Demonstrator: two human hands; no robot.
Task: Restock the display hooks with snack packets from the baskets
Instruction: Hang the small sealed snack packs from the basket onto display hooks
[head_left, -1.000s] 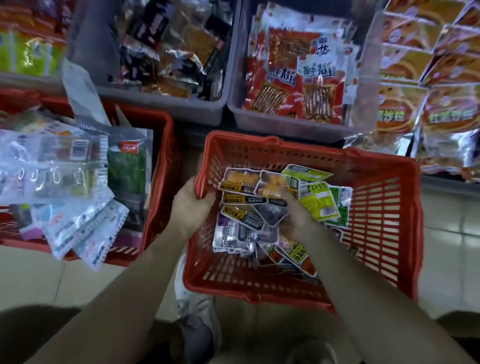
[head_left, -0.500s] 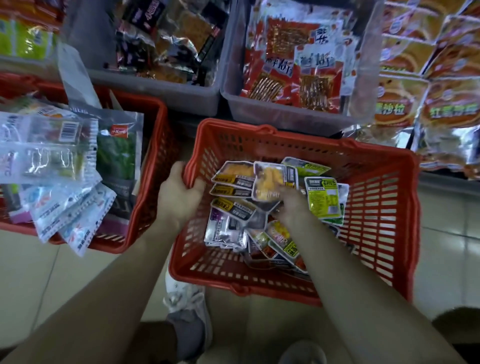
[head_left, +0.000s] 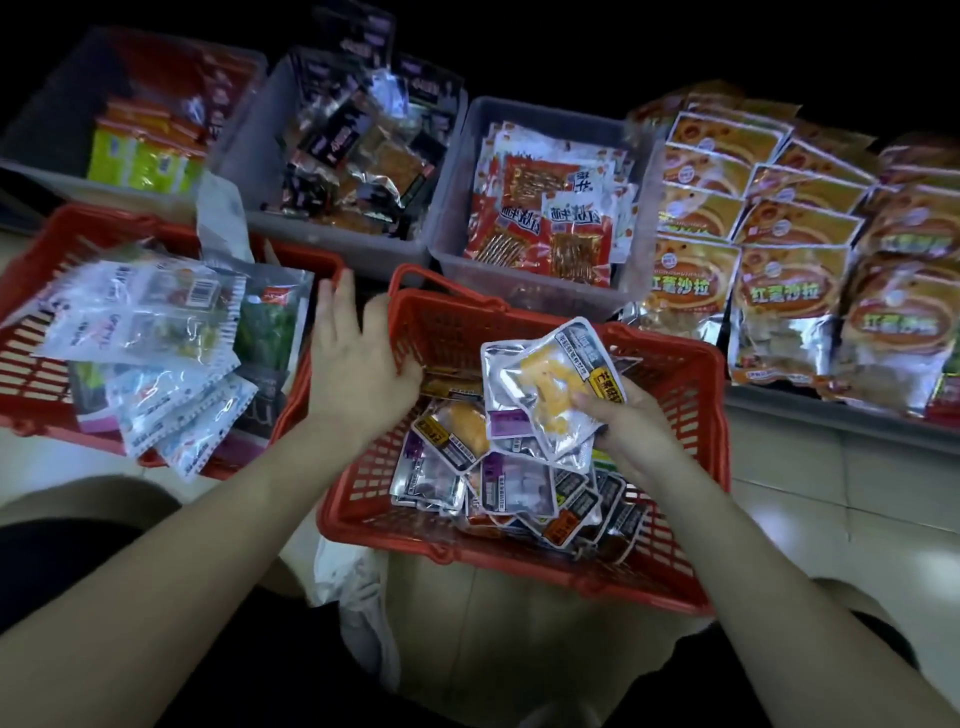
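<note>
Right hand (head_left: 634, 426) curled on a silver snack packet (head_left: 545, 389) with yellow pieces showing through its window, pinched by the lower right corner and raised above the heap. Left hand (head_left: 358, 364) spread, fingers straight, laid against the left corner of the red basket (head_left: 675, 519), gripping nothing. Below the raised packet, a jumble of small silver packets (head_left: 498, 483) on the basket's bottom (purple, orange and black labels mixed). Off to the left, a second red basket (head_left: 31, 322) heaped with clear packets (head_left: 140, 317). Beyond both, a row of grey bins (head_left: 452, 244) holding dark and red packets; to the right, a low shelf of orange packets (head_left: 784, 291) overlapped in rows. Underneath, pale tiled floor (head_left: 831, 493), with a white plastic bag (head_left: 358, 597) just beside the basket's near edge. Darkness past the bins.

Against half a second ago: right hand up out of the heap with one packet; left hand off its grip on the rim, fingers straightened.
</note>
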